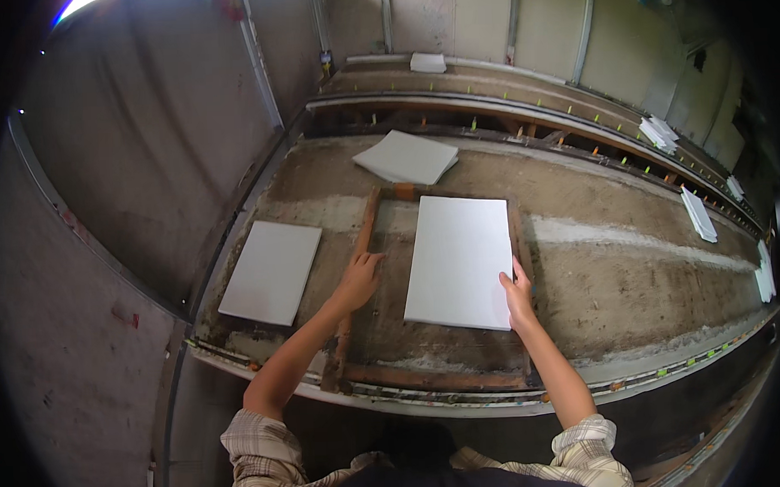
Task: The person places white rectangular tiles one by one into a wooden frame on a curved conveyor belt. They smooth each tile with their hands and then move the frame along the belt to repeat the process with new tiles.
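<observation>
My right hand (519, 300) grips the right edge of a white rectangular sheet or thin stack (459, 262), thumb on top and fingers along the side. It lies within a worn wooden frame (438, 378) on the long table; whether it touches the tabletop I cannot tell. At the frame's left bar is my left hand (360, 281), its fingers curled over the wood and bent inward. Left of that hand lies another white rectangular piece (271, 272), flat on the table. Beyond the frame, a fanned pile of white sheets (407, 156) rests on the tabletop.
The stained table (615, 279) stretches right, its edge rails dotted with small coloured markers. A parallel table (522, 83) stands behind, bearing a small white stack (427, 63). More white stacks (698, 214) sit far right. Panelled walls (180, 122) close in at the left.
</observation>
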`<state>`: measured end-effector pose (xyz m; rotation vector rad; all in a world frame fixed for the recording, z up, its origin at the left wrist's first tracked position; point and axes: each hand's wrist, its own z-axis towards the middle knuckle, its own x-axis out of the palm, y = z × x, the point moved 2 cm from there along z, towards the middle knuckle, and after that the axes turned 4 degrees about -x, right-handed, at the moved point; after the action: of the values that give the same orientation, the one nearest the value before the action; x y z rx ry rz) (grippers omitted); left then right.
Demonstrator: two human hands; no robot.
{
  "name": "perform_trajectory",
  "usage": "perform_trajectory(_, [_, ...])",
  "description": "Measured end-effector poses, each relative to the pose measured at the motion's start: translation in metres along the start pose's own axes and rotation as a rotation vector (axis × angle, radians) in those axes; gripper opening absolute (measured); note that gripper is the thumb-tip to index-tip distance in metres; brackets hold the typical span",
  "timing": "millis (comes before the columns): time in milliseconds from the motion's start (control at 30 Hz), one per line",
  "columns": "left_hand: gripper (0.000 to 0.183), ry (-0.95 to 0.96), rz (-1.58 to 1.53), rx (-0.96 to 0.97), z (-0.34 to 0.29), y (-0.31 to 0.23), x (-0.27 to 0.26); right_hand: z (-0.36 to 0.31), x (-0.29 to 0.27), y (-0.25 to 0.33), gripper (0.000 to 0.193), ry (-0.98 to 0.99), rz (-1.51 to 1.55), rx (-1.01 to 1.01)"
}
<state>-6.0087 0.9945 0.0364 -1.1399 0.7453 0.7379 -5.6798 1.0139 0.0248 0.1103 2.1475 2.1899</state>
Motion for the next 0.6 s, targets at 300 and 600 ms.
perform_trajectory(300, [0.017, -0.179, 0.246, 0.088, -0.027, 0.021, 0.024, -0.017, 0.052, -0.029, 0.056, -0.012, -0.073, 0.145])
perform_trajectory(600, [0.009, -0.184, 0.17, 0.039, -0.027, 0.014, 0.021, -0.034, 0.064, -0.023, 0.057, -0.002, -0.173, 0.231])
